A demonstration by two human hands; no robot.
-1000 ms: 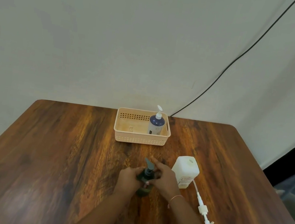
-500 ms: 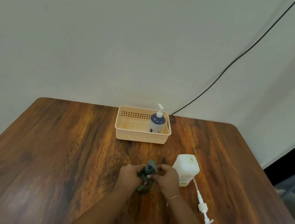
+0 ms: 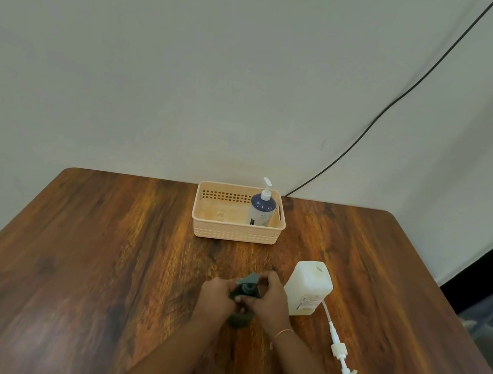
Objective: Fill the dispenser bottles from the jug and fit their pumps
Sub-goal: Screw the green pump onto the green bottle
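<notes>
Dispenser bottle, dark green point(image 3: 240, 318), stands upright on the wooden counter point(image 3: 101, 261) near its middle, largely hidden by the two hands that enclose it. Left hand point(image 3: 216, 297) is closed around the bottle's body from the 9 o'clock side. Right hand point(image 3: 270, 301) is closed from the 3 o'clock side, with its fingers curled over the dark green pump point(image 3: 247, 283) at the bottle's top; the pump's nozzle points toward 11 o'clock. Whether the pump collar is fully seated on the neck cannot be told, as the fingers cover the joint and the area is slightly blurred. A thin bracelet point(image 3: 283, 333) circles the right wrist.

White jug point(image 3: 308, 289), square in section, stands upright at 3 o'clock of the green bottle, just beside the right hand. Its label faces the viewer. White pump with long dip tube point(image 3: 338, 348) lies flat on the counter at 4 o'clock of the jug, the tube end near the jug's base and the pump head toward the counter's near right part.

Peach plastic basket point(image 3: 233, 235) sits at 12 o'clock of the hands, well apart from them, at the counter's far edge against the wall. Blue dispenser bottle with white pump point(image 3: 262, 209) stands upright inside the basket, in its right-hand end. Black cable point(image 3: 374, 122) runs down the wall from the upper right and ends behind the counter near the basket's right corner.
</notes>
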